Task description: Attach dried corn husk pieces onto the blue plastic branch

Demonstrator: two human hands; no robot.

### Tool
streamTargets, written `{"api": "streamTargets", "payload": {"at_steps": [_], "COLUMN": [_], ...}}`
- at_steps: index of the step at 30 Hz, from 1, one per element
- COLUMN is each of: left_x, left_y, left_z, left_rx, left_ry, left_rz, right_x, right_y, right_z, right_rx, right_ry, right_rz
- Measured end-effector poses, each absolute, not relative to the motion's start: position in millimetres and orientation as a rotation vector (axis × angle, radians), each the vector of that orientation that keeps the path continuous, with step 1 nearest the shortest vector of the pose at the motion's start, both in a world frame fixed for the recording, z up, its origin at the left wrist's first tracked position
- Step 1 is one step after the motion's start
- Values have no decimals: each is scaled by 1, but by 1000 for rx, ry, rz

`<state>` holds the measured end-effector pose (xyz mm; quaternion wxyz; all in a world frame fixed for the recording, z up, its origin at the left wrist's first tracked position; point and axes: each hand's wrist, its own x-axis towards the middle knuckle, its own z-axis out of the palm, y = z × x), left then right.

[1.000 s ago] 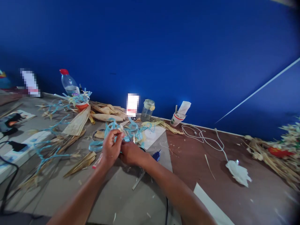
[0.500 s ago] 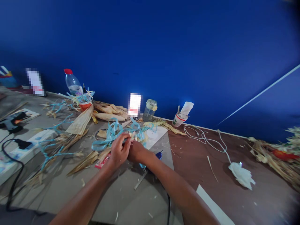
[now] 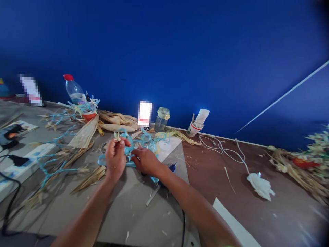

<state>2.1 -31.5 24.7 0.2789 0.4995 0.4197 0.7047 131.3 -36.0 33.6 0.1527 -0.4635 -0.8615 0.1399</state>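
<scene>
My left hand [image 3: 115, 159] is raised over the table with its fingertips pinched on a small pale flower [image 3: 117, 136], seemingly of dried husk. Just to the right is my right hand [image 3: 147, 160], its fingers curled in at the edge of a loose light-blue ribbon [image 3: 145, 135]. Whether those fingers hold anything is too small to tell. The ribbon lies in loops behind and between both hands. Under my right forearm a blue-tipped tool [image 3: 173, 167] shows only in part, with a clear stick [image 3: 153, 195] near it.
Blue-wrapped branches [image 3: 58, 168], dried husks [image 3: 86, 180] and a white power strip [image 3: 31, 161] lie left. At the back stand a bottle [image 3: 74, 91], a glass jar [image 3: 161, 119] and a paper cup [image 3: 194, 128]. A white cable [image 3: 223, 151] runs right; a blue wall [image 3: 164, 51] rises behind.
My hands were together; now they are apart. The left hand has moved left and up with the small flower, and the right hand has turned toward the ribbon. The view has shifted slightly.
</scene>
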Motion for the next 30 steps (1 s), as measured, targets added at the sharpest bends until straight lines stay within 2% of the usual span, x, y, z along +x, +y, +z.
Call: {"api": "streamTargets", "payload": {"at_steps": [6,14,20,24,30], "left_x": [-10,-10,-10,-6,5], "left_y": [-20,-19,-19,-20,-25], "left_z": [23,21,20,17,18], "left_rx": [1135,1144,1147,1156,896], "left_ry": [1116,1165,1127,1245,1045], "left_rz": [2035,2043,2026,1796,1319], "right_x": [118,98,131,163,178], "right_y": [-39,-31,-25,-23,-23], "right_z": [37,21,47,57,48], "right_rx": [-1272,-1301,-1448,-1379,-1217], "right_ry": [-2549,-2731,-2383,-2143,-1926], "right_rz": [314,72,251,357,362]}}
